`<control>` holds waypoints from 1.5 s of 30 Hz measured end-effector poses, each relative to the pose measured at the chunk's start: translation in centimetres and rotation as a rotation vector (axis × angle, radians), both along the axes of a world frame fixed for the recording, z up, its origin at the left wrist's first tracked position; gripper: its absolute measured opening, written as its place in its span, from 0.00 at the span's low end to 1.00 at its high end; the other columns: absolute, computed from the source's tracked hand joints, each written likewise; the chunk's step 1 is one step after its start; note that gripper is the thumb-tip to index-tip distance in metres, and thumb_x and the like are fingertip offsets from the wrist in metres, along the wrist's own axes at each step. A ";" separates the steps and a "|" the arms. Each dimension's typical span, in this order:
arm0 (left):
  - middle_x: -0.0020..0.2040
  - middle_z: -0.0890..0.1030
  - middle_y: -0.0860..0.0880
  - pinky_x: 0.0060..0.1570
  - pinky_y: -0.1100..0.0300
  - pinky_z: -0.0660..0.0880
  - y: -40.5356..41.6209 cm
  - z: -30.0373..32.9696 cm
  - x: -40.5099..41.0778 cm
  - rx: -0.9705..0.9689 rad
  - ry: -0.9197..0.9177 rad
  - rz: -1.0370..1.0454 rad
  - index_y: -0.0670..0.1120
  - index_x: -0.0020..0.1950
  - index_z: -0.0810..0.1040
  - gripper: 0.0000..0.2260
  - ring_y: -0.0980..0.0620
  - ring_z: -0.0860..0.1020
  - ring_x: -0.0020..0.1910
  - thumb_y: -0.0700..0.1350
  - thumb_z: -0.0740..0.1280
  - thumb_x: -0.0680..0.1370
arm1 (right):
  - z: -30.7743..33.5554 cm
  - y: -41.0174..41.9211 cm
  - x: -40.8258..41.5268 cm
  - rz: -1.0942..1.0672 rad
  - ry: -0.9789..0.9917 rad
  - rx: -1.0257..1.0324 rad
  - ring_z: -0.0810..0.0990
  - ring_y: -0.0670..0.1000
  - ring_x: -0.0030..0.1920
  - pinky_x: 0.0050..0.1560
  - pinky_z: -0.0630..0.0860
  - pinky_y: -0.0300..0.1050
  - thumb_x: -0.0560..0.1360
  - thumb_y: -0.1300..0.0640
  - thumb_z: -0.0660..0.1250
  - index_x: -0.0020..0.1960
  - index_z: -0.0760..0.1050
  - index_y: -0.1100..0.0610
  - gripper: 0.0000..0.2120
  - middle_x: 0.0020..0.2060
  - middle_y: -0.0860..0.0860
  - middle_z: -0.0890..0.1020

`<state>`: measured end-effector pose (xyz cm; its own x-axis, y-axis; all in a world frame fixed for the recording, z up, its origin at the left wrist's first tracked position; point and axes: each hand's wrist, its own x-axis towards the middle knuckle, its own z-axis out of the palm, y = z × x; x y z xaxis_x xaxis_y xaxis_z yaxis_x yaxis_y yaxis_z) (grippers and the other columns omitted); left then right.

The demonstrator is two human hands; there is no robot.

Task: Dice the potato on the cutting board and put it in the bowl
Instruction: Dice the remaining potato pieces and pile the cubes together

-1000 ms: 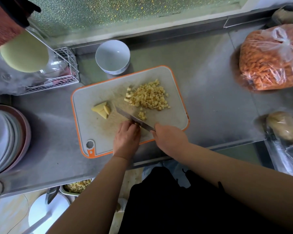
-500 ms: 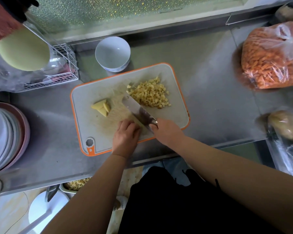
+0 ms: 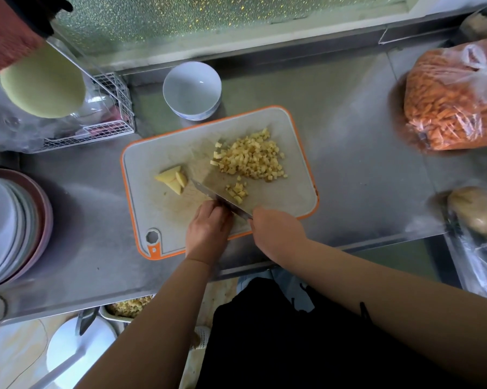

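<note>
On the cutting board (image 3: 158,220) at the centre of the frame, the cleaver (image 3: 217,196) lies with its long axis running diagonally, tip toward the upper left and heel toward the lower right, where it disappears under the right hand (image 3: 276,234). That hand is curled around what must be the handle, though the handle itself is hidden beneath it. The left hand (image 3: 208,231) sits just left of the blade, its fingertips bent down onto the board against the blade's near side; whatever potato it is steadying is covered by the fingers, so I cannot tell whether it pinches a piece or merely presses one down. A small cluster of fresh dice (image 3: 238,190) lies just on the far side of the blade, and the main heap of diced potato (image 3: 252,158) sits farther up and to the right on the board. The uncut potato wedges (image 3: 172,179) rest to the upper left of the knife tip, nearer the left hand than the right, apart from both. The white bowl (image 3: 191,89) stands just beyond the board's top edge, upper centre of the frame, with nothing in it yet. The next cut seems to depend on the left hand feeding potato toward the blade from the lower left.
</note>
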<state>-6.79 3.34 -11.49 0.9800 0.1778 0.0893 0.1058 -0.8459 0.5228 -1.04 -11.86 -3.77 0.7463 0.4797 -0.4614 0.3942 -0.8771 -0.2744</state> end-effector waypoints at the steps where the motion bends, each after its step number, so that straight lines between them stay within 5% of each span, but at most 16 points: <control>1: 0.43 0.77 0.42 0.35 0.53 0.75 0.1 -0.2 0.0 0.001 0.003 0.002 0.40 0.42 0.78 0.13 0.42 0.77 0.43 0.49 0.62 0.76 | -0.3 0.2 -0.1 0.006 0.003 -0.002 0.79 0.59 0.54 0.49 0.73 0.48 0.81 0.57 0.56 0.57 0.71 0.59 0.09 0.53 0.57 0.80; 11: 0.47 0.75 0.47 0.36 0.55 0.75 0.1 0.4 -0.3 -0.036 -0.055 -0.011 0.44 0.44 0.79 0.09 0.46 0.76 0.43 0.48 0.64 0.76 | -0.8 0.0 2.5 -0.205 0.244 0.111 0.76 0.62 0.57 0.52 0.70 0.49 0.81 0.49 0.55 0.56 0.73 0.64 0.19 0.54 0.62 0.78; 18: 0.45 0.77 0.44 0.32 0.52 0.77 0.6 0.3 -0.7 0.024 -0.074 -0.027 0.42 0.41 0.77 0.09 0.44 0.75 0.44 0.47 0.63 0.75 | 1.3 0.2 0.3 0.016 -0.026 0.055 0.79 0.59 0.52 0.47 0.72 0.49 0.82 0.49 0.53 0.55 0.72 0.59 0.16 0.50 0.57 0.80; 25: 0.43 0.80 0.44 0.33 0.52 0.77 0.7 -0.3 -0.6 0.000 -0.032 -0.033 0.41 0.42 0.81 0.12 0.43 0.78 0.41 0.48 0.63 0.75 | -0.4 1.1 -0.7 0.001 0.007 -0.010 0.79 0.60 0.54 0.49 0.73 0.49 0.81 0.57 0.54 0.59 0.69 0.59 0.10 0.53 0.57 0.80; 29: 0.45 0.80 0.46 0.36 0.54 0.77 0.5 -0.5 -0.8 0.013 -0.021 -0.013 0.43 0.45 0.83 0.11 0.45 0.78 0.44 0.48 0.64 0.76 | -1.0 1.5 -0.7 -0.017 0.020 -0.001 0.79 0.60 0.53 0.48 0.73 0.50 0.82 0.53 0.54 0.57 0.70 0.59 0.12 0.52 0.57 0.81; 35: 0.44 0.80 0.46 0.40 0.53 0.77 0.6 -0.1 -1.2 0.018 -0.069 -0.027 0.43 0.44 0.82 0.08 0.46 0.78 0.42 0.44 0.65 0.77 | -0.8 0.1 2.4 -0.251 0.333 0.114 0.75 0.62 0.58 0.55 0.69 0.49 0.80 0.49 0.57 0.58 0.73 0.65 0.20 0.56 0.63 0.77; 45: 0.45 0.80 0.46 0.38 0.56 0.73 0.8 0.5 -1.8 0.006 0.012 -0.010 0.43 0.44 0.81 0.11 0.46 0.78 0.42 0.47 0.62 0.75 | 0.7 0.7 -0.5 -0.011 0.042 0.058 0.78 0.61 0.53 0.48 0.72 0.50 0.82 0.51 0.53 0.54 0.71 0.60 0.14 0.51 0.58 0.80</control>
<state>-8.63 4.12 -10.97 0.9827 0.1675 0.0789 0.1035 -0.8503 0.5161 -1.49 -11.17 -3.07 0.7323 0.4988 -0.4637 0.3721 -0.8633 -0.3410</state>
